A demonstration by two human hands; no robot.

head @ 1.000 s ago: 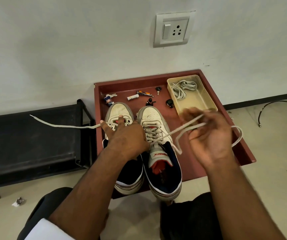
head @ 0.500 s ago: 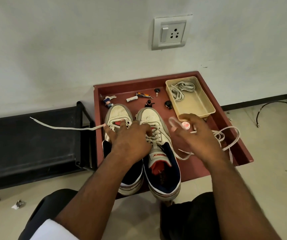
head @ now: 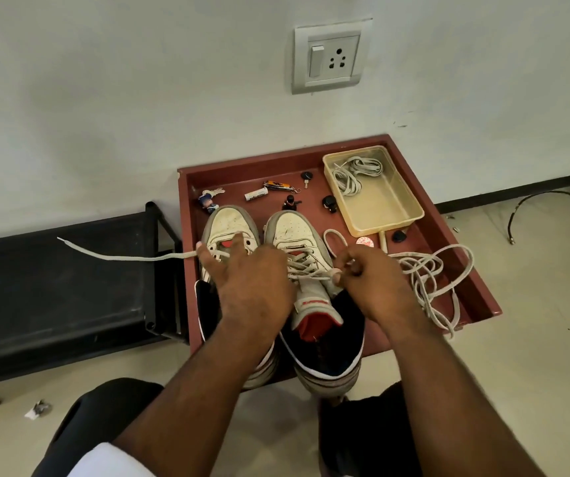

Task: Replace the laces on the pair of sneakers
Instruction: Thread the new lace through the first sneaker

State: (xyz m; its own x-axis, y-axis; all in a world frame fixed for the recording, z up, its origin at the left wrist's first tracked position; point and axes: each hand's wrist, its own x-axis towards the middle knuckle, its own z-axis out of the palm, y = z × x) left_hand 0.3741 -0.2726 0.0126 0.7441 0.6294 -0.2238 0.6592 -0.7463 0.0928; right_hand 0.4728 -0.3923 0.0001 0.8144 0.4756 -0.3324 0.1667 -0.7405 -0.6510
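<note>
While the left hand (head: 249, 287) rests spread over the left sneaker (head: 230, 232), the right hand (head: 369, 287) pinches the lace (head: 311, 277) at the right sneaker (head: 293, 232). Both sneakers sit mid-frame on the red tray (head: 476, 294).

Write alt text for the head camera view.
A person's right hand pinches a white lace at the eyelets of the right sneaker, while the left hand rests over the left sneaker. Both shoes sit on a red tray, with loose lace piled at the right and another in a beige tub.
</note>
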